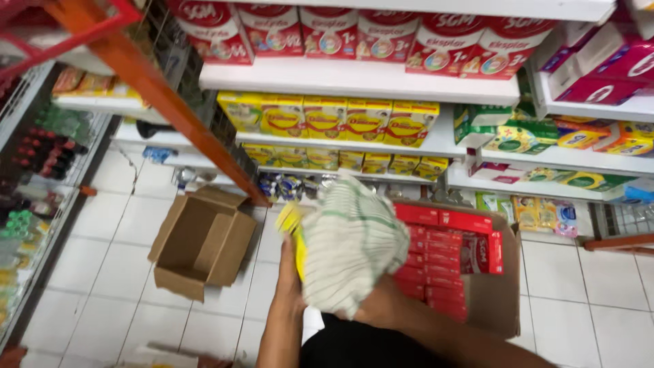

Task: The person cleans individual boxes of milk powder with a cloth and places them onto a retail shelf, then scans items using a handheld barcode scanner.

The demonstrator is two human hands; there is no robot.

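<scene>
The hands meet low in the middle, the left hand (pixel 289 283) on a box (pixel 294 235) and the right hand (pixel 378 310) under a cloth (pixel 351 245) that lies over that box. Just right of the cloth stands a carton (pixel 494 293) with packs (pixel 439 255) stacked in it. Left of the hands an open carton (pixel 201 242) sits on the floor (pixel 102 259). Behind them all, shelves (pixel 354 78) carry rows of boxes.

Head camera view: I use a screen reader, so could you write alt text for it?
A person's left hand holds a yellow packet while the right hand presses a striped cloth against it, above a cardboard box of red cartons. An empty cardboard box lies on the white tiled floor before stocked shop shelves.
</scene>
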